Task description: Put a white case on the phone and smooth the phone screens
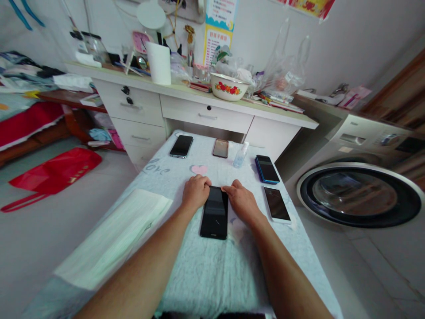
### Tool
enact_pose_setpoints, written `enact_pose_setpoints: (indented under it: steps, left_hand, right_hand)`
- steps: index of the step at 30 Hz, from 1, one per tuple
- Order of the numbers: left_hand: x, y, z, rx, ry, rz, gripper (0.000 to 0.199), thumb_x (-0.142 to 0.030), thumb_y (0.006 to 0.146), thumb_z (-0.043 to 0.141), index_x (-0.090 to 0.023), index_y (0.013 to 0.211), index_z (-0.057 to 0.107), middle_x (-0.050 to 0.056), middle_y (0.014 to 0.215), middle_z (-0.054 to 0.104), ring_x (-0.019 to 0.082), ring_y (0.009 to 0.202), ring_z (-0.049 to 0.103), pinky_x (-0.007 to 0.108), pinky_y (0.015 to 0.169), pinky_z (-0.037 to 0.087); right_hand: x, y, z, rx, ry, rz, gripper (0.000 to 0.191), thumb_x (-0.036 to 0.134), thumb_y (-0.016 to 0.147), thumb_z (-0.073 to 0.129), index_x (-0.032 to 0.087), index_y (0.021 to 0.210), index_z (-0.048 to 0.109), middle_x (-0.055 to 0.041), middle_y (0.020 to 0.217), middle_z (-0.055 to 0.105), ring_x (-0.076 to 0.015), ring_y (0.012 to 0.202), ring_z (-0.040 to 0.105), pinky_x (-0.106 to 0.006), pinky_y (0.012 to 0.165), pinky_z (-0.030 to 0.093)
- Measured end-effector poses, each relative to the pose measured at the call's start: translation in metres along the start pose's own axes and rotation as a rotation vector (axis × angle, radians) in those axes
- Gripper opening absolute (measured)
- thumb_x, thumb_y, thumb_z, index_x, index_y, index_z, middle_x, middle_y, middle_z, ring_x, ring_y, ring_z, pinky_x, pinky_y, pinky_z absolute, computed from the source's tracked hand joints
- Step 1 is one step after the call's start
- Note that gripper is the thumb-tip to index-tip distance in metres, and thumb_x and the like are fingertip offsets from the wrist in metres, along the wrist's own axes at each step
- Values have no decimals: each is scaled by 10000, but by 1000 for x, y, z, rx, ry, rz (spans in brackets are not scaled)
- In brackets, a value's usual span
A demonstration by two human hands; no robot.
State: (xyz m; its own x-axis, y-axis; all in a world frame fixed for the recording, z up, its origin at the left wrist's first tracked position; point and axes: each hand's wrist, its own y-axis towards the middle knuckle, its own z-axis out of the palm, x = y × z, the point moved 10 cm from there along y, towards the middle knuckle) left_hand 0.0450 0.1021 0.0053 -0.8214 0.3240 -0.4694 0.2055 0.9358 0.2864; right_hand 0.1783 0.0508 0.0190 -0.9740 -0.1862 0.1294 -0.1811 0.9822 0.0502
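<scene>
A black smartphone [215,215] lies screen up on the cloth-covered table [186,274], with a small light mark on its screen. Curled fingers of my left hand [195,191] grip its far left corner. At the far right corner, my right hand [241,200] pinches the edge with thumb and fingers. Past my hands are another dark phone [181,146], a brownish phone case [221,148] and a clear spray bottle [241,155]. To the right lie a blue-edged phone [267,169] and a white-edged phone [277,204].
A folded pale cloth [116,239] lies along the table's left side. Behind stands a white desk [206,110] bearing a flowered bowl [229,87] and clutter. A washing machine [352,146] is close on the right. A red bag [59,170] rests on the floor at left.
</scene>
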Motion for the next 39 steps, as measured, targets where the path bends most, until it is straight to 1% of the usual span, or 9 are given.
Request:
enact_pose_setpoints:
  steps: [4, 13, 18, 23, 25, 29, 31, 35, 39]
  left_hand:
    - [0, 0, 1, 16, 11, -7, 224, -121, 764, 465, -224, 795, 661, 23, 865, 635, 182, 874, 559, 298, 793, 404]
    - [0, 0, 1, 19, 13, -18, 223, -120, 764, 468, -227, 800, 660, 21, 878, 639, 181, 877, 561, 301, 799, 405]
    - [1, 0, 2, 17, -7, -11, 224, -111, 752, 469, -225, 786, 659, 22, 858, 636, 181, 878, 563, 299, 806, 410]
    - [0, 0, 1, 3, 1, 3, 229, -110, 753, 458, -227, 786, 653, 20, 862, 635, 176, 875, 565, 293, 806, 412]
    - [-1, 0, 0, -4, -1, 4, 228, -111, 752, 455, -227, 777, 650, 20, 860, 636, 177, 867, 567, 295, 797, 412]
    - [0, 0, 0, -4, -11, -3, 220, -113, 745, 465, -229, 777, 649, 17, 848, 638, 179, 867, 570, 296, 802, 413]
    - [1, 0, 0, -8, -20, -6, 219, -111, 744, 469, -229, 786, 649, 14, 858, 641, 177, 873, 570, 294, 811, 413]
    - [1, -1, 0, -15, -44, -6, 227, -102, 741, 468, -226, 801, 649, 15, 877, 645, 175, 884, 569, 291, 825, 414]
    - [0, -1, -1, -8, -58, -6, 234, -94, 739, 467, -225, 798, 651, 15, 874, 648, 176, 888, 570, 295, 832, 418]
  right_hand:
    - [-6, -2, 0, -27, 26, 18, 367, 386, 978, 295, 326, 1174, 600, -43, 949, 523, -136, 756, 550, -237, 646, 354]
    - [-5, -1, -4, -102, 87, -6, 320, 381, 956, 391, 281, 1073, 672, -49, 928, 579, -134, 789, 572, -222, 696, 381]
    - [0, -6, -7, -86, 138, -75, 279, 322, 945, 431, 266, 1010, 696, -40, 893, 588, -124, 786, 576, -210, 712, 385]
    - [4, -9, -7, -57, 172, -140, 272, 283, 944, 426, 262, 1010, 689, -27, 881, 586, -113, 790, 574, -203, 729, 382]
    - [2, -8, -6, -66, 167, -129, 272, 275, 943, 420, 247, 1003, 683, -26, 872, 589, -115, 784, 573, -204, 724, 378]
    - [-5, -3, -8, -139, 158, -44, 257, 251, 925, 441, 215, 1110, 616, -44, 943, 610, -136, 841, 575, -215, 750, 373]
    - [-8, 0, -8, -162, 156, -5, 259, 257, 927, 438, 206, 1121, 601, -51, 962, 612, -144, 869, 572, -218, 762, 372]
    - [-8, 4, -6, -160, 136, 2, 272, 300, 952, 394, 219, 1012, 647, -43, 908, 594, -138, 845, 568, -214, 755, 373]
    - [-7, 3, -2, -111, 132, -24, 287, 301, 950, 403, 241, 1068, 658, -43, 917, 586, -135, 852, 566, -209, 760, 377]
